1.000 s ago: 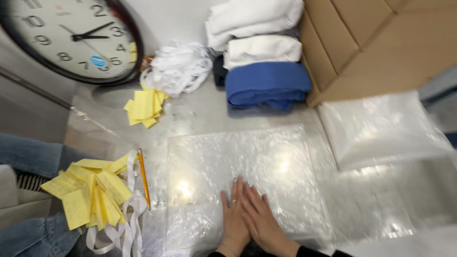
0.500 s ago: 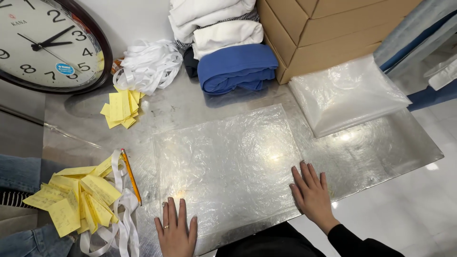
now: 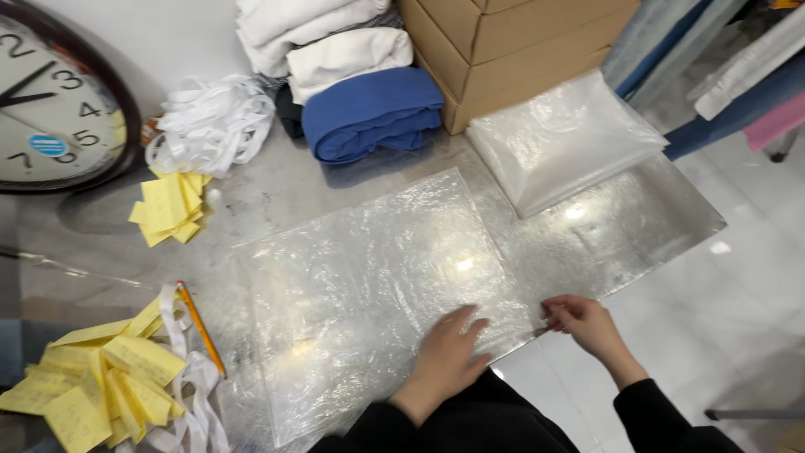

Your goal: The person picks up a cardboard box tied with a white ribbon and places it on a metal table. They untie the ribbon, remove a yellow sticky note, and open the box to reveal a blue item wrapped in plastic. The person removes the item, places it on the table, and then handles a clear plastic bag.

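clear plastic bag, left hand now nearer right hand than before

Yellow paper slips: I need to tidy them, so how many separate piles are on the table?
2. One pile of yellow slips lies below the white strips near the clock; a larger pile sits at the near left corner, partly cut off.

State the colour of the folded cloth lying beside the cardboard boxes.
Blue: the folded cloth shows best in the head view.
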